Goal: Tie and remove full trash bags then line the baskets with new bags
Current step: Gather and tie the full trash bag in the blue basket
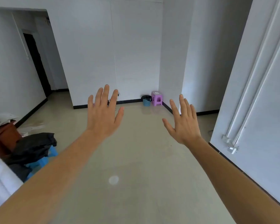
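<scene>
Indoors, a person stretches both bare arms forward over a pale, glossy floor [136, 159], backs of the hands to the camera. The left hand [102, 117] is raised with its fingers [105, 94] spread and the thumb angled out to the right, holding nothing. The right hand [184, 125] mirrors it slightly lower, fingers fanned apart and empty, thumb pointing left. Well beyond the hands, in the far corner of the floor where two white walls meet at a black baseboard, stands a small blue slatted trash basket [146, 101] lined with a black trash bag [146, 97] whose edge folds over the rim. Just beside the basket, on its right, is a purple plastic stool [157, 98]; whether the two touch cannot be told at this distance. At the near left edge of the floor, crumpled black bags [34, 147] are heaped on a blue plastic stool [51, 153], next to a reddish-brown cabinet [4, 137] topped with loose papers. A dark doorway [36, 65] opens down a short corridor on the left, and white panelled doors [257, 94] run along the right side of the room.
</scene>
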